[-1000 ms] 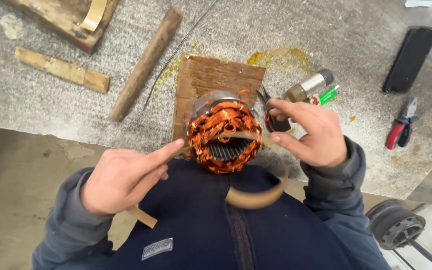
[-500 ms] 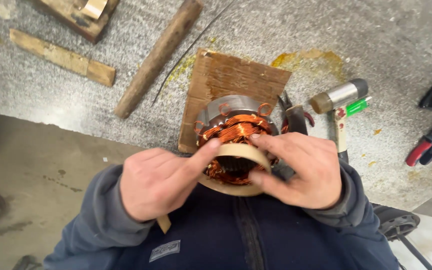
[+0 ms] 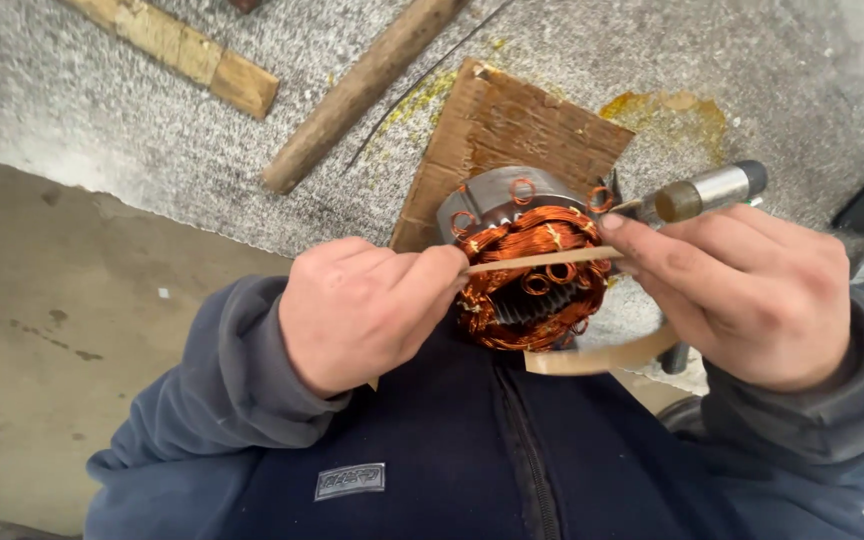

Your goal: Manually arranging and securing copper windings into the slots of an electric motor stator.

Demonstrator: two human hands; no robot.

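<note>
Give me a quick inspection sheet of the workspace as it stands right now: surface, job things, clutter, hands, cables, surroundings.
Surface: rough grey bench top with a yellow stain.
Job's things: copper-wound motor stator at the bench edge on a cardboard piece; thin tan strip stretched across its top.
Clutter: wooden stick, wooden slat, metal-capped tool behind the stator.
Hands: left hand and right hand each pinch one end of the strip.
Cables: one thin dark wire beside the stick.
Surroundings: concrete floor below the bench.
</note>
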